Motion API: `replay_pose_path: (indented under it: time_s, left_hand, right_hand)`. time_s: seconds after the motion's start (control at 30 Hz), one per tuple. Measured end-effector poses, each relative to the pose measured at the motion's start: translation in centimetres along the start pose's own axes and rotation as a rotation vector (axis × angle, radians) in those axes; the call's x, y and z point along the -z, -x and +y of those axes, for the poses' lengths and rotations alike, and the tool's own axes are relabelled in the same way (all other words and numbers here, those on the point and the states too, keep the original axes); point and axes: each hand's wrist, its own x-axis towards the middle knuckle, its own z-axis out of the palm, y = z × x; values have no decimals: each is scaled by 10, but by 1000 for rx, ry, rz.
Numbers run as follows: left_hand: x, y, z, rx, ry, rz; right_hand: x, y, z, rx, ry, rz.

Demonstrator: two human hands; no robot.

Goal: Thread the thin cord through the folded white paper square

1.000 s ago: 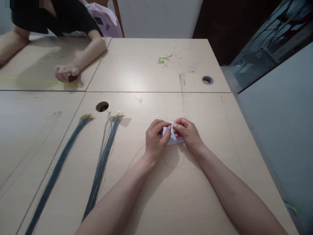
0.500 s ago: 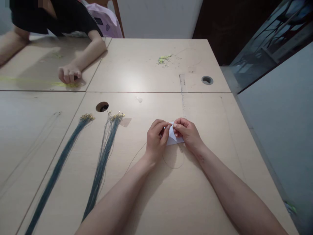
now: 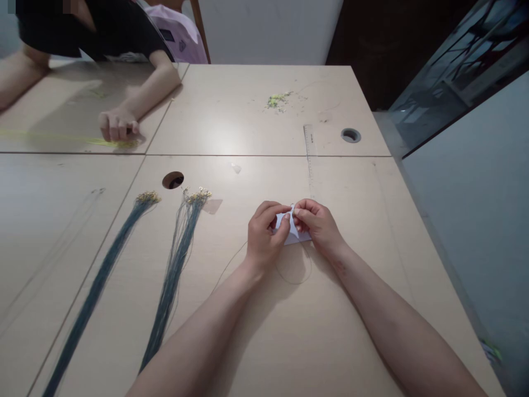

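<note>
Small white paper card (image 3: pixel 294 234), centre of frame, flat-ish on the beige wooden table (image 3: pixel 256 127), top edge pinched from both sides. Left hand (image 3: pixel 264 234): fingertips closed on the card's left upper edge, thumb tucked under, knuckles up. Right hand (image 3: pixel 317 226): thumb and forefinger nipped shut on the card's top at the middle, other fingers curled. Hands nearly touching; both forearms run in from the bottom edge. Thin dark thread (image 3: pixel 289 275) loops on the table just below the wrists. No readable writing on the card. Two blue-green cord bundles with gold clasps (image 3: pixel 173 264) lie left. Clear plastic ruler (image 3: pixel 308 149) above. Another person's hand (image 3: pixel 118 124) upper left.
</note>
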Motion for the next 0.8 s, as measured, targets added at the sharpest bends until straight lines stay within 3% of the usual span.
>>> replay_pose_path:
  time_s: [0.8]
  left_hand:
    - [0,-1,-2,2,-1,11]
  right_hand:
    - [2,-1,1,16,-10,-39]
